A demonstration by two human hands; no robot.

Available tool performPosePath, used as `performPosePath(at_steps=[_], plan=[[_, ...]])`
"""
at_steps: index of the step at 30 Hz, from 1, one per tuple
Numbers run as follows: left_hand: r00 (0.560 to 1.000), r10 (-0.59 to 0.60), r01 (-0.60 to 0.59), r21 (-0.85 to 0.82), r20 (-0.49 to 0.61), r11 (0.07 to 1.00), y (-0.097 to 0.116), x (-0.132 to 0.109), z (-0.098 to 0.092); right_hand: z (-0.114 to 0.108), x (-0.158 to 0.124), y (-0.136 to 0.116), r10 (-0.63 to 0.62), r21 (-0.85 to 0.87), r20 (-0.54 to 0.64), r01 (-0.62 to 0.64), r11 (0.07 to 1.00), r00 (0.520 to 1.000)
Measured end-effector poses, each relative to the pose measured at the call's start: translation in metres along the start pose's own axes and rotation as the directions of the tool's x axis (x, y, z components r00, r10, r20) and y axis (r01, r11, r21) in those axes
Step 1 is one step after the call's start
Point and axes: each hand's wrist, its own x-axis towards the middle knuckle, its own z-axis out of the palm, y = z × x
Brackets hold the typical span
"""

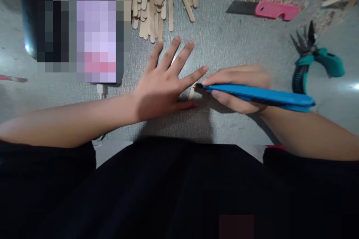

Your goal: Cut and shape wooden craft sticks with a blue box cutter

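Nearest on the grey counter, the left hand is laid flat with its fingers spread wide and nothing gripped, and only a short end of a pale flat wooden stick is seen between its forefinger and thumb. Just beside it, the right hand is closed around a long, slim blue plastic utility knife, whose long axis is held nearly level, dark tip pointed left at the stick end. Farther off, teal-handled pliers, a pink-handled cutter and a heap of wooden craft sticks are seen.
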Motion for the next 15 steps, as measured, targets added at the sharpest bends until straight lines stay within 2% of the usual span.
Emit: performPosePath(at_steps=[2,4,6,9,12,15], plan=[[1.000,-0.002,0.002,0.004,0.006,1.000,0.001,0.000,-0.002,-0.001,-0.004,-0.002,0.067,0.033,-0.071,-0.064,0.997,0.995],[1.000,-0.002,0.002,0.006,0.021,1.000,0.002,-0.001,-0.004,-0.001,-0.007,-0.006,0.056,0.003,-0.082,-0.056,0.998,0.995],[1.000,-0.004,0.004,0.003,0.031,1.000,0.002,-0.001,-0.005,0.001,-0.008,-0.009,-0.016,-0.018,0.034,0.017,1.000,0.999],[1.000,-0.013,0.013,-0.004,0.025,1.000,0.003,-0.001,-0.004,0.003,-0.008,-0.011,-0.126,0.035,0.215,0.121,0.992,0.969],[1.000,-0.017,0.017,-0.005,0.020,1.000,0.002,-0.001,-0.002,0.005,-0.007,-0.009,-0.211,0.006,0.224,0.215,0.977,0.951],[1.000,0.015,-0.015,0.011,0.020,1.000,0.001,-0.001,-0.003,0.008,-0.009,-0.006,-0.160,-0.035,0.255,0.175,0.984,0.954]])
